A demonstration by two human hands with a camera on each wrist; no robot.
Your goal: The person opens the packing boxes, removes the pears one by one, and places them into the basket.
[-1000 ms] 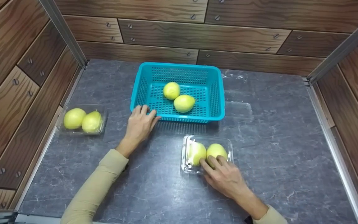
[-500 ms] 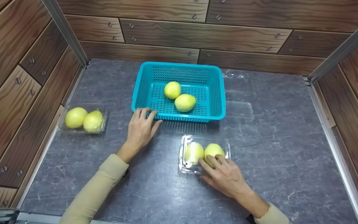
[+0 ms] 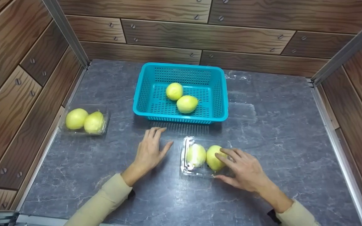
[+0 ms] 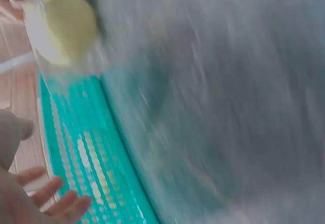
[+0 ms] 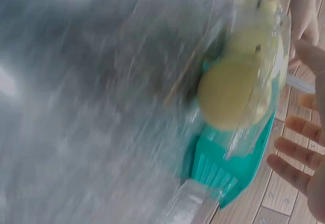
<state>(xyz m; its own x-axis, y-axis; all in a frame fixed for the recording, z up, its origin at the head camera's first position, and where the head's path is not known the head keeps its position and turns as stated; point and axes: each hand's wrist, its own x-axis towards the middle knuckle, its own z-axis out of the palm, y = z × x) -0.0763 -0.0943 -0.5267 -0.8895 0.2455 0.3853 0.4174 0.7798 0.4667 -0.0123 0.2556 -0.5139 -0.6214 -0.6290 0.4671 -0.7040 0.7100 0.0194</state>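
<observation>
In the head view my left hand [image 3: 149, 150] is in front of the teal basket [image 3: 181, 118], fingers spread and holding nothing. Two yellow-green, lemon-like fruits lie together in the basket, one rear fruit [image 3: 174, 91] and one front fruit [image 3: 187, 104]. My right hand [image 3: 247, 169] reaches over the right end of a clear plastic container [image 3: 185, 169], its fingers loosely extended. Inside that container sit a left fruit [image 3: 196, 155] and a right fruit [image 3: 215, 158], the latter partly behind my fingertips. The left wrist view is blurred but shows the left fingers [image 4: 48, 191] apart.
At the far left, another clear container [image 3: 101, 130] holds two similar fruits [image 3: 77, 119]. Right of the basket lie faint clear plastic pieces [image 3: 242, 111]. Wood-patterned walls [image 3: 206, 34] enclose the grey marbled table [image 3: 287, 141] at the back and sides.
My left hand has left the basket's front rim and come toward me, slightly right. My right hand has shifted right, its fingers loosening over the right fruit. The container slid slightly left earlier.
</observation>
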